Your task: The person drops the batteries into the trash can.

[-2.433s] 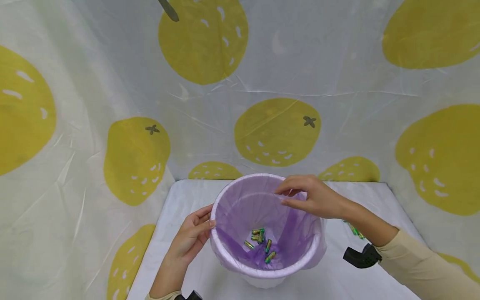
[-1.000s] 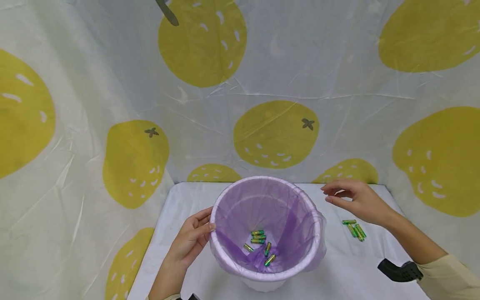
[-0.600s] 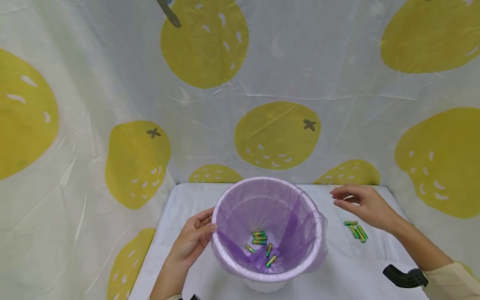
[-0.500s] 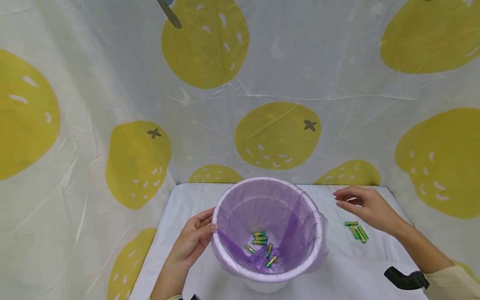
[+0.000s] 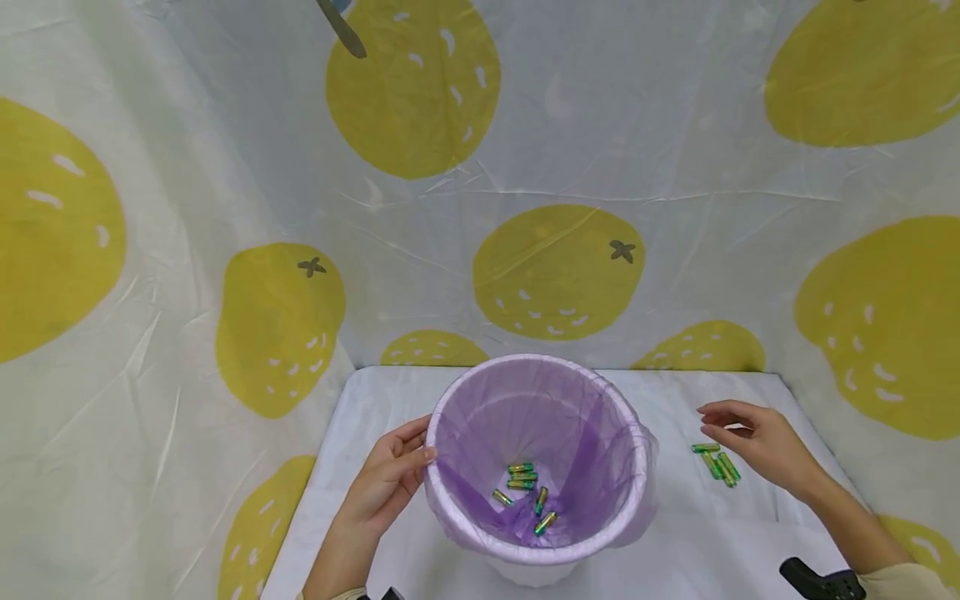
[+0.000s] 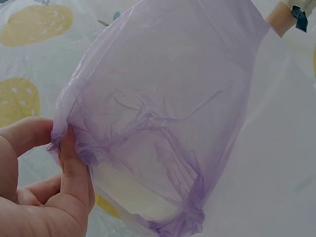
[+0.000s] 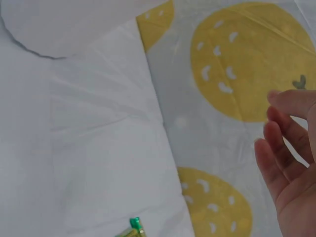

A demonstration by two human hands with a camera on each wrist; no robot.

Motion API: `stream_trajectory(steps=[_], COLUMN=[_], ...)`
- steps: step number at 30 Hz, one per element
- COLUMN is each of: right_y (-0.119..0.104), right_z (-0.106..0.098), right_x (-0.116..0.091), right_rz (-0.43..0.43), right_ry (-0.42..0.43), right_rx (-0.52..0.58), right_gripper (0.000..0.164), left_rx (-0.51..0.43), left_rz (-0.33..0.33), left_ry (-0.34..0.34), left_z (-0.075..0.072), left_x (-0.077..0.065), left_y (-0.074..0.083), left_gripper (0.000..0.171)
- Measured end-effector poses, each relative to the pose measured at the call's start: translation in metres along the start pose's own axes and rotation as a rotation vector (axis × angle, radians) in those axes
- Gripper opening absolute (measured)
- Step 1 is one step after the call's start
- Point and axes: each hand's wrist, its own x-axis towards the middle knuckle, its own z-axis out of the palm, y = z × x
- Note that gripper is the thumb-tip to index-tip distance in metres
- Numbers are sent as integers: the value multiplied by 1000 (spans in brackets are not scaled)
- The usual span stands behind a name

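Observation:
My left hand (image 5: pixel 382 475) grips the left rim of a white waste bin (image 5: pixel 529 575) lined with a thin purple bag (image 5: pixel 600 467). The left wrist view shows thumb and fingers pinching the bag (image 6: pixel 163 84) where it folds over the edge. Several green-and-gold batteries (image 5: pixel 546 522) lie at the bottom of the bin, on the bag. More such batteries (image 5: pixel 726 467) form a small group on the table, right of the bin. Above and just behind them hovers my right hand (image 5: pixel 765 446), fingers loosely bent and holding nothing; the right wrist view shows bare fingertips.
A white cloth covers the table (image 5: pixel 705 550). Behind and beside it hangs a pale curtain (image 5: pixel 405 275) with large yellow fruit prints. A black wrist device (image 5: pixel 821 581) sits at the right sleeve. The bin stands between the two hands.
My right hand has moved from over the bin to the right, then down towards the batteries on the table. The left hand stays on the rim.

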Motion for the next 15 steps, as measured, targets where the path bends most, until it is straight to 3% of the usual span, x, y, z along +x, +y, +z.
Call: stream_trajectory(steps=[15], right_y=[74], right_z=[33], right_x=[-25], right_rz=[174], right_ry=[69], right_rx=[-93], right_gripper=[27], left_rx=[18], left_rz=[21], left_ry=[-8], left_z=[0], left_x=[-1], left_y=[-1], left_gripper=[54])
